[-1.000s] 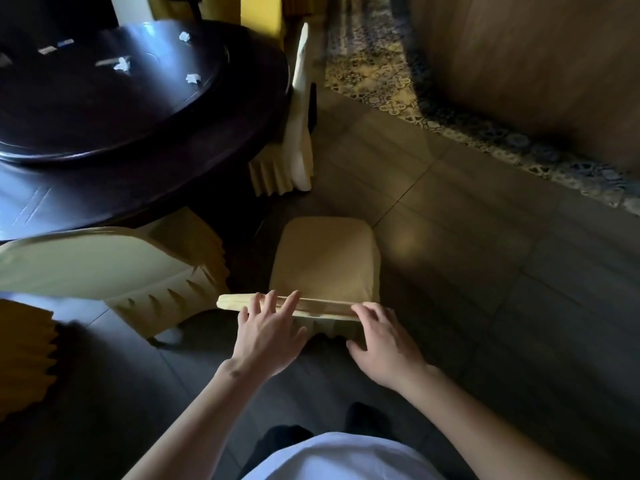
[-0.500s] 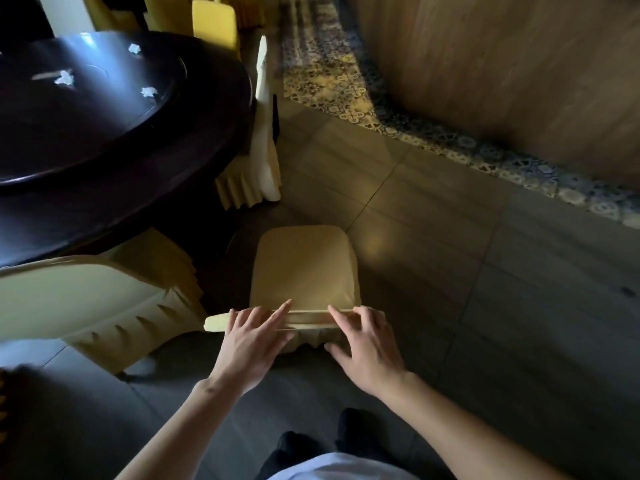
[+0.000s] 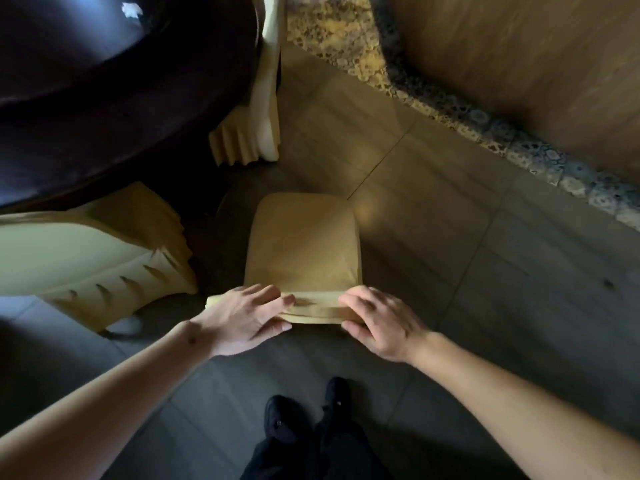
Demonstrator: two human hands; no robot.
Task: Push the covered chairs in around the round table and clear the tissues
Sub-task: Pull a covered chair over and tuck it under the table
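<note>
Two bare forearms, no sleeves visible, are seen ending in the left hand [image 3: 242,315] and right hand [image 3: 379,322]. A small dark mark is seen beside the left wrist. Below the hands, black trousers [image 3: 311,459] and black shoes [image 3: 278,419] are worn.

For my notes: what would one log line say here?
step: pushing chair | left hand: grips chair back | right hand: grips it | tissue: on table

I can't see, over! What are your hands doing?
Left hand and right hand grip the covered chair's backrest. Chair not at round table. One tissue on table.
</note>
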